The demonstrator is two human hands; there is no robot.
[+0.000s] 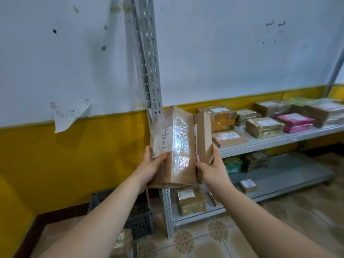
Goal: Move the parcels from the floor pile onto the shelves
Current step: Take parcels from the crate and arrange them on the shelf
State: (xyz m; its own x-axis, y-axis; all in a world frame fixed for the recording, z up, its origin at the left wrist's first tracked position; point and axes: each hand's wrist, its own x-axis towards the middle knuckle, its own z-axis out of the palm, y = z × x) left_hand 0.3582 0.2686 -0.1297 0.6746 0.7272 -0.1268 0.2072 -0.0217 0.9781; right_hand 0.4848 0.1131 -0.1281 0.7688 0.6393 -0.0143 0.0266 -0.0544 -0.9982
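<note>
I hold two cardboard parcels upright side by side in front of the shelf's left post. My left hand (150, 165) grips the larger taped brown parcel (176, 146), which has handwriting on a white label. My right hand (212, 168) grips the narrower brown parcel (203, 135) pressed against it. Both parcels hover at the left end of the grey metal shelf (270, 141), level with its upper board. Part of a taped parcel (121, 243) lies on the floor at the bottom edge.
The upper board carries several parcels, among them a pink one (296, 122) and a flat brown one (229, 138). The lower board (290, 175) holds a few boxes. A dark plastic crate (139, 220) stands on the tiled floor beside the perforated post (150, 58). A paper note (68, 116) hangs on the wall.
</note>
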